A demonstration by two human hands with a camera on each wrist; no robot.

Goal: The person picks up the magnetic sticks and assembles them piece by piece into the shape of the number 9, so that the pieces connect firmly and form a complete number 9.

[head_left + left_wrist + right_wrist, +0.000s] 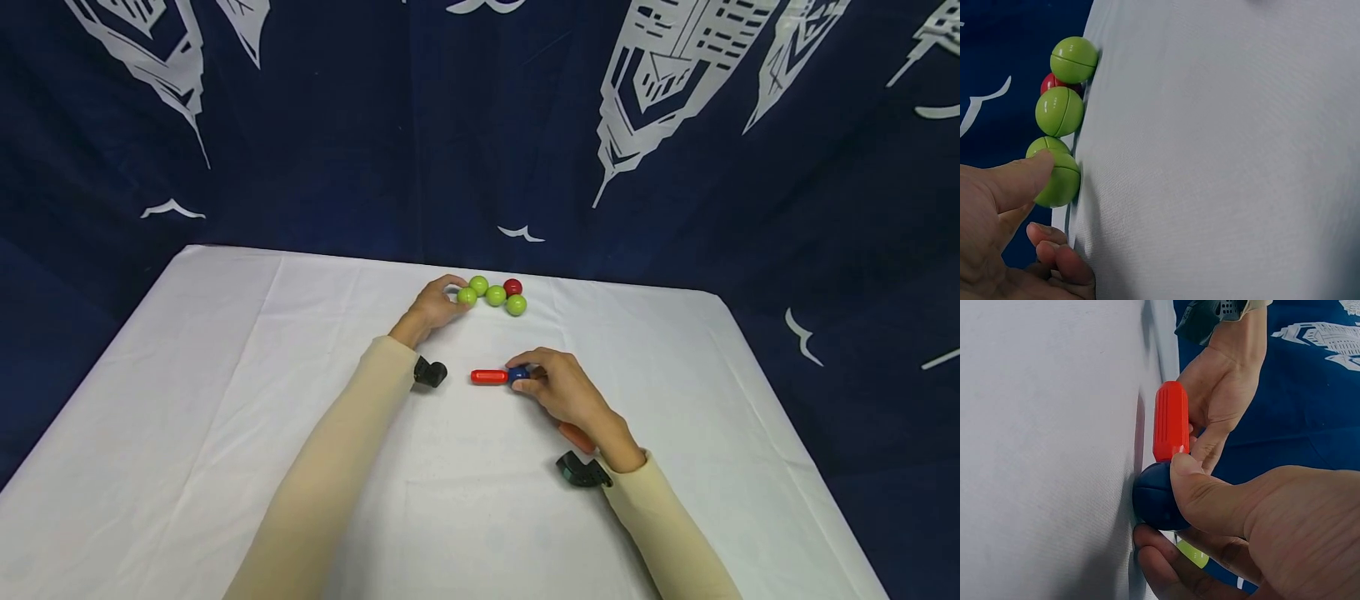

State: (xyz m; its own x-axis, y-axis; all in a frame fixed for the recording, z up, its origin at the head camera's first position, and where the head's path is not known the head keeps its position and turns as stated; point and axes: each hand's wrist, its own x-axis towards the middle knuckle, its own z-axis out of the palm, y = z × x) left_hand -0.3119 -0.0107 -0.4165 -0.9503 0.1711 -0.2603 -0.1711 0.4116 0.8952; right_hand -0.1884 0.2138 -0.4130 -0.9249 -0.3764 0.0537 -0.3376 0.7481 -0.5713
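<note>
In the head view my left hand (437,302) reaches to the back of the white table. Its thumb and forefinger pinch a green ball (1065,186), the leftmost of a small cluster. More seamed green balls (496,296) and a red ball (512,287) stand close beside it. Nearer the middle, my right hand (564,385) pinches a blue ball (1159,497) with a red ribbed handle (1171,422), rather like a small maraca. The handle lies level and points left; in the right wrist view the thumb presses near where it meets the ball.
An orange-red elongated piece (576,436) shows under the right wrist. Black wrist cameras (430,372) sit on both forearms. White cloth covers the table (225,400), and a dark blue curtain (337,167) with white prints hangs behind its back edge.
</note>
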